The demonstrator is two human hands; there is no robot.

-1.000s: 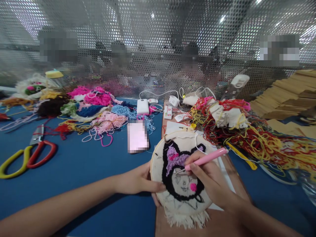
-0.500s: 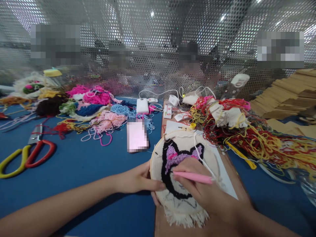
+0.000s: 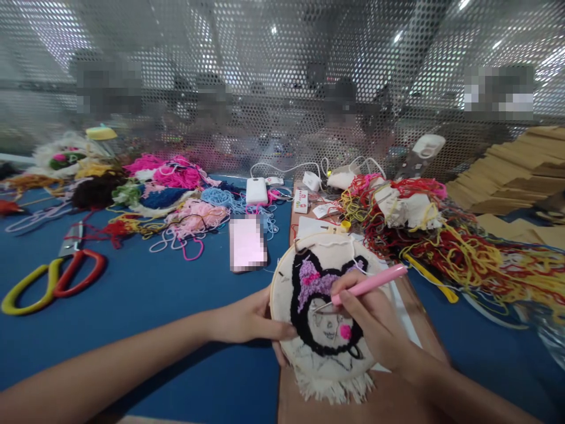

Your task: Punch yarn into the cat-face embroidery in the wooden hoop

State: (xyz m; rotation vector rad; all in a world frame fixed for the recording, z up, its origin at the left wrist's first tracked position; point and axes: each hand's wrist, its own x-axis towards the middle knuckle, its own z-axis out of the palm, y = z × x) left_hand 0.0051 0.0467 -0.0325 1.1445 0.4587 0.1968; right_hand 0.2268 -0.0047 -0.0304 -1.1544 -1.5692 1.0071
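My left hand [image 3: 256,321] grips the left rim of a round embroidery hoop [image 3: 276,277], its thumb lying on the stretched cream cloth. On that cloth is a black yarn outline [image 3: 300,321] of an eared head, with purple yarn [image 3: 324,285] between the ears and a pink tuft [image 3: 345,332] at the cheek. Pencil lines show inside the face. My right hand [image 3: 371,318] is closed around a pink punch needle [image 3: 371,281], held tilted. Its metal tip meets or nearly meets the cloth inside the outline. White yarn [image 3: 335,242] lies across the hoop's top.
Scissors [image 3: 79,274] with yellow and red handles lie at left. Heaps of yarn [image 3: 176,174] line the back, and a tangled red and yellow pile [image 3: 477,259] is at right. A phone [image 3: 248,244], a white power bank [image 3: 256,191] and brown paper [image 3: 507,171] are also there.
My right hand has shifted slightly right and tilted the punch needle's handle upward, showing the needle, the drawn face and the pink tuft. My left hand keeps its hold on the hoop.
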